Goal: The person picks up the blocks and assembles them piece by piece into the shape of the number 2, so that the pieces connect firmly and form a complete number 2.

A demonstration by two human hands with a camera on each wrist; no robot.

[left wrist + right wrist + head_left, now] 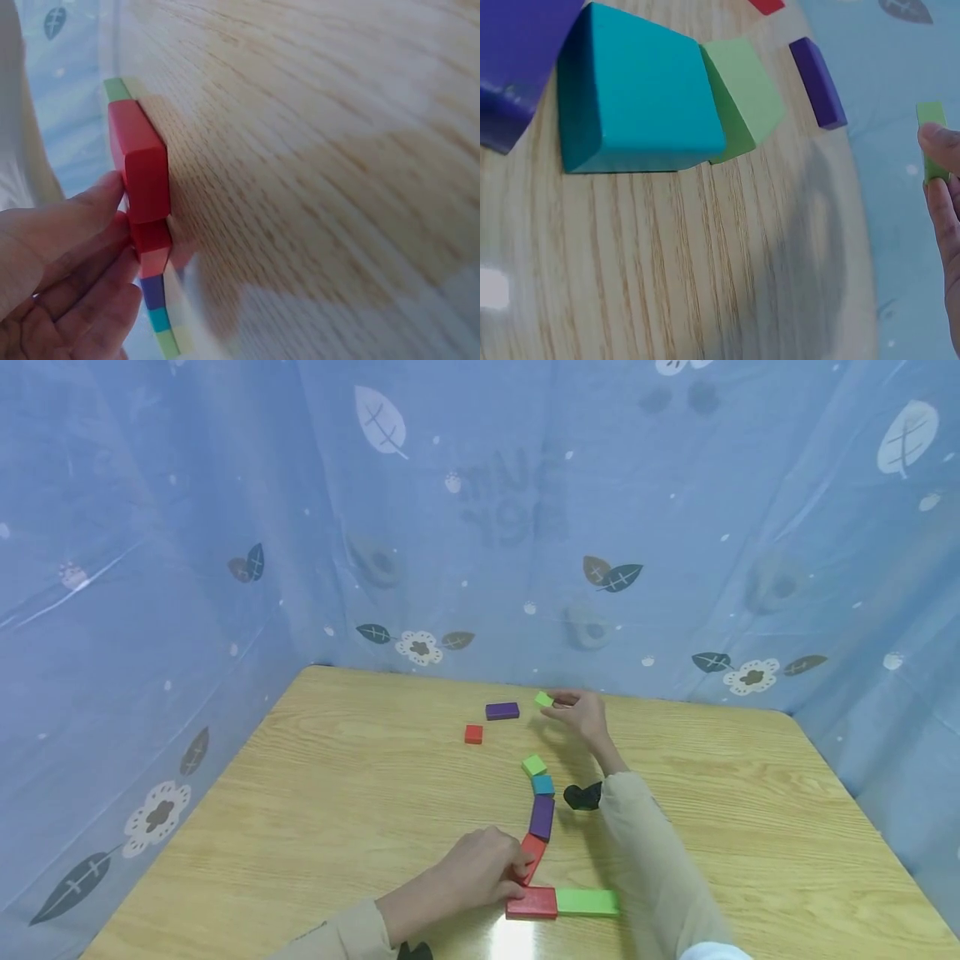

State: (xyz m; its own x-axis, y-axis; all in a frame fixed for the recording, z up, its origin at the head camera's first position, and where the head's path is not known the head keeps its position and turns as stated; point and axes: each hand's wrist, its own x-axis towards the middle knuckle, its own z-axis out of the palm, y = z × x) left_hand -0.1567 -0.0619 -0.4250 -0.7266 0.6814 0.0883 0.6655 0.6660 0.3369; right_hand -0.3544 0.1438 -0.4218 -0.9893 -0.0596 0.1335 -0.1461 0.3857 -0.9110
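Note:
My left hand (480,868) rests at the near end of a curved row of blocks. Its thumb touches a red block (531,903), and its fingertips lie against a second, slanted red block (534,852). Beyond that, the row continues with a purple block (542,818), a blue block (543,786) and a light green block (534,766). Farther back, my right hand (581,714) pinches a small light green block (932,150) between thumb and fingers, raised above the table near its far edge.
A long green block (588,902) adjoins the near red block on the right. Left of the right hand lie a loose purple block (502,711) and a small red block (473,734). A blue patterned curtain (480,527) hangs behind the wooden table (337,793).

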